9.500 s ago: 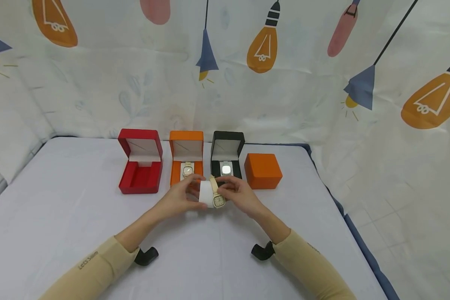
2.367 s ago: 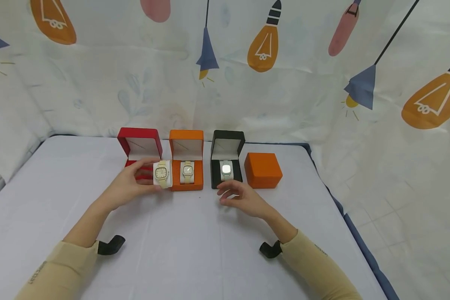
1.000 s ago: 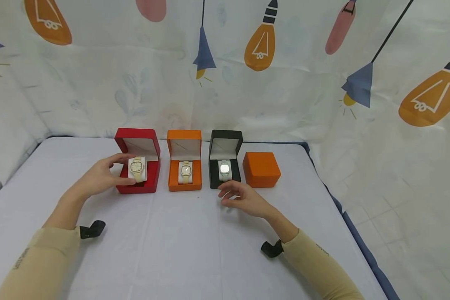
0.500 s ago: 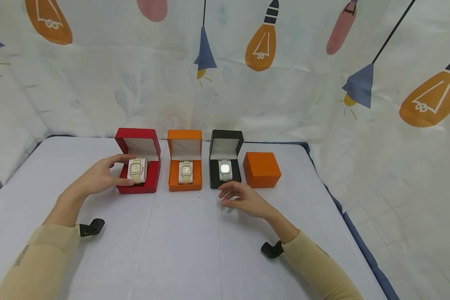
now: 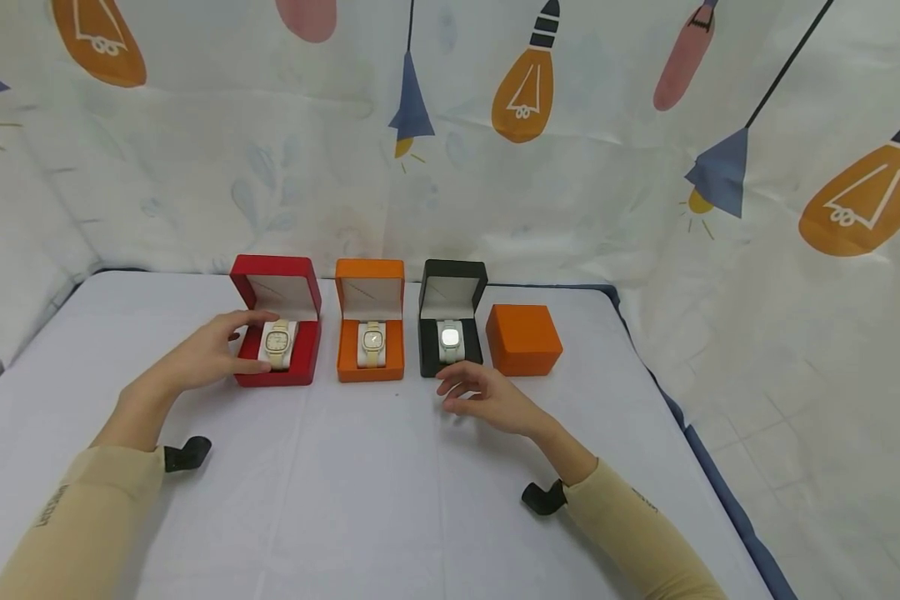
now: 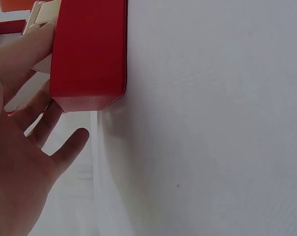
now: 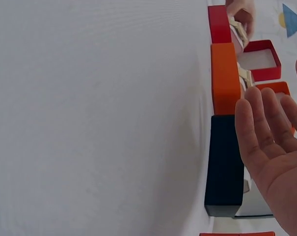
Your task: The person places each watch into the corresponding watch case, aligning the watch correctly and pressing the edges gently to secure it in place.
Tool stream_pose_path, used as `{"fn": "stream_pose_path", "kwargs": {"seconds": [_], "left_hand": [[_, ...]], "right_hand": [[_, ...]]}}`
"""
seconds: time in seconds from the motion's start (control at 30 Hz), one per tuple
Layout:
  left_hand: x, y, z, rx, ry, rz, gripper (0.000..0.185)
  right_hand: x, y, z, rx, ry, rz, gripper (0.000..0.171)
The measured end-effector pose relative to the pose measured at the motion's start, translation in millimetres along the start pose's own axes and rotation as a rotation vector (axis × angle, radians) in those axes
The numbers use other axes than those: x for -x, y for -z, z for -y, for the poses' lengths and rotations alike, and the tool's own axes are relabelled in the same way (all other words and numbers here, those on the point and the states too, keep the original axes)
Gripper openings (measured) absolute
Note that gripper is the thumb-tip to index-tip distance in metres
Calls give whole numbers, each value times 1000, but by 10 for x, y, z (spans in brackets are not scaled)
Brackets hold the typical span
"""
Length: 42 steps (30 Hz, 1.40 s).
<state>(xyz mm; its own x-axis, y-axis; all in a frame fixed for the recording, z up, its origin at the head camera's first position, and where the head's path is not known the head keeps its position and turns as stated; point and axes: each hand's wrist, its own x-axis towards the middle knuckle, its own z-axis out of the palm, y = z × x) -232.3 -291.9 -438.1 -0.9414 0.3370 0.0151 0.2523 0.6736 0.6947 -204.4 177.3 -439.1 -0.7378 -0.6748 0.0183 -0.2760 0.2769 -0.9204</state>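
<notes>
At the far left, a gold-toned wristwatch (image 5: 277,342) on a white cushion sits in the open red watch box (image 5: 309,350). My left hand (image 5: 202,357) holds the cushion between thumb and fingers from its left side. In the left wrist view the thumb lies over the front wall of the red box (image 6: 89,54), while other fingers spread at its side. My right hand (image 5: 487,402) hovers relaxed in front of the open black watch box (image 5: 430,354), holding nothing. Its fingers are extended in the right wrist view, next to the black box (image 7: 224,162).
An open orange box (image 5: 350,354) holds a second gold-toned watch (image 5: 372,340). The black box holds a silver watch (image 5: 451,337). A closed orange box (image 5: 525,340) stands at the row's right end. White cloth covers the table (image 5: 360,492); a printed curtain (image 5: 450,208) hangs behind.
Both hands first held the cushioned watch mid-table; the right let go and stays near the black box. The left carried the watch leftward into the red box, where it now sits slightly further right.
</notes>
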Motion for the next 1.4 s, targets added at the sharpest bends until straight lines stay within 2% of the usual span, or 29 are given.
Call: {"fn": "stream_pose_path", "kwargs": {"seconds": [0.3, 0.53, 0.63, 0.83, 0.93, 1.03, 1.2, 1.3, 1.4], "left_hand": [[1, 3, -24, -48, -4, 17, 76], [-11, 13, -88, -74, 24, 15, 78], [-6, -4, -141, -97, 18, -55, 66], [23, -59, -311, -161, 7, -310, 42], [16, -86, -446, -177, -36, -421, 30], [-13, -123, -624, -167, -91, -503, 22], [-123, -193, -897, -118, -211, -581, 14], [-218, -240, -1026, -95, -288, -601, 11], [-309, -301, -1141, -91, -337, -606, 11]], "right_hand": [[-5, 17, 32, -2, 10, 7, 45], [-20, 80, 60, 40, 22, 0, 45], [-32, 117, 72, 50, 27, -5, 46], [-59, 200, 111, 55, 37, -9, 44], [-83, 252, 151, 69, 47, -18, 42], [-110, 317, 219, 72, 46, -33, 42], [-160, 454, 335, 67, 48, -75, 40], [-194, 542, 381, 69, 50, -109, 37], [-230, 626, 407, 73, 55, -141, 36]]}}
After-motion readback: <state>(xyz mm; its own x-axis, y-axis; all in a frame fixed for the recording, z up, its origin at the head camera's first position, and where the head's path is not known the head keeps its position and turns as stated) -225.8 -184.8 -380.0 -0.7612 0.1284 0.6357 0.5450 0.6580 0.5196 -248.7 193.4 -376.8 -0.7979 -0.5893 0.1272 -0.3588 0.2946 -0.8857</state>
